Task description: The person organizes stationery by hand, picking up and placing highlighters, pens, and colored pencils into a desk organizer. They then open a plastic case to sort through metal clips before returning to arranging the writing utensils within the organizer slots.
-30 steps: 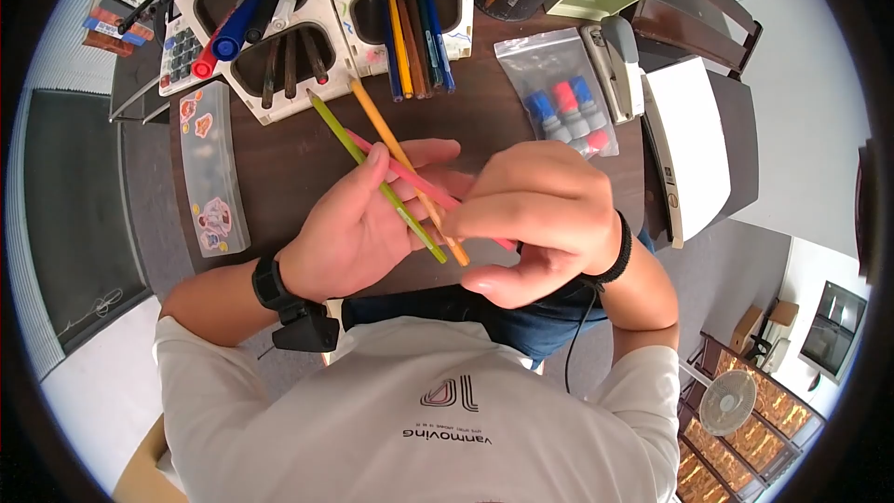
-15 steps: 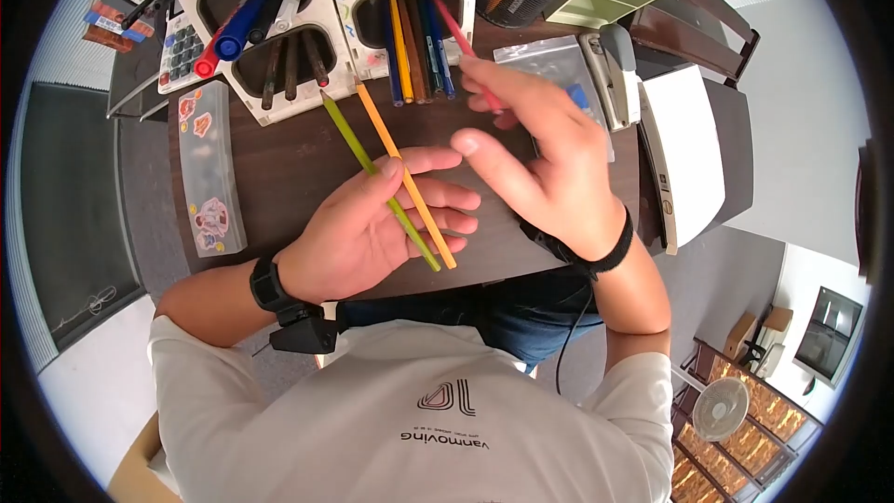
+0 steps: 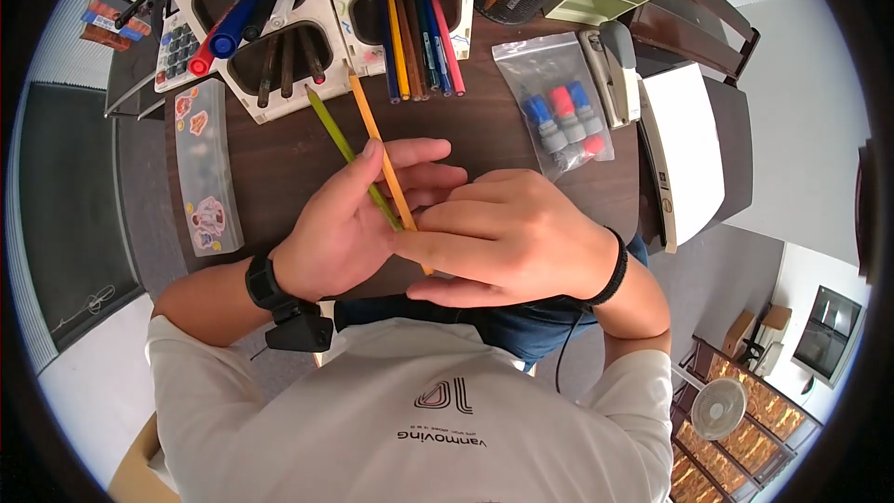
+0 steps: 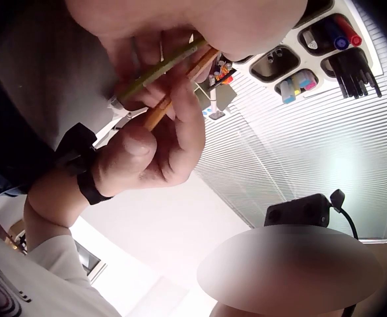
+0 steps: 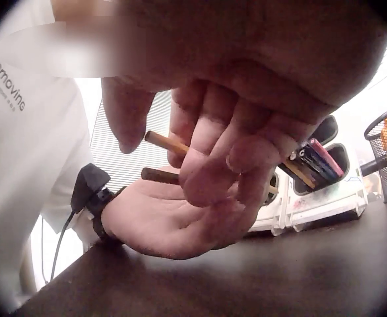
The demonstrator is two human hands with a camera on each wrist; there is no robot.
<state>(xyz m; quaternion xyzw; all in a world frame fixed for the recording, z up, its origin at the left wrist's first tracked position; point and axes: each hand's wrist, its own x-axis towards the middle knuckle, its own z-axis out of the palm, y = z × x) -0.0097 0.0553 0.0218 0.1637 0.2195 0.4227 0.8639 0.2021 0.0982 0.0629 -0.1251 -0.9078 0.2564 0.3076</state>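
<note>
Tip toward the pen organizer (image 3: pixel 335 28), the orange pencil (image 3: pixel 393 184) slants with the olive-green pencil (image 3: pixel 333 123) in the left hand's (image 3: pixel 337 214) thumb-hold; the right hand (image 3: pixel 512 233) curls bent fingers over its near end.

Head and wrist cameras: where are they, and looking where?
Head: worn there, looks forward and down; left hand, right hand, shirt show.
Left wrist: worn there, looks up past its hand; both hands show.
Right wrist: worn there, looks at the left hand; both hands show.
Head and left wrist share green pencil and orange pencil.
</note>
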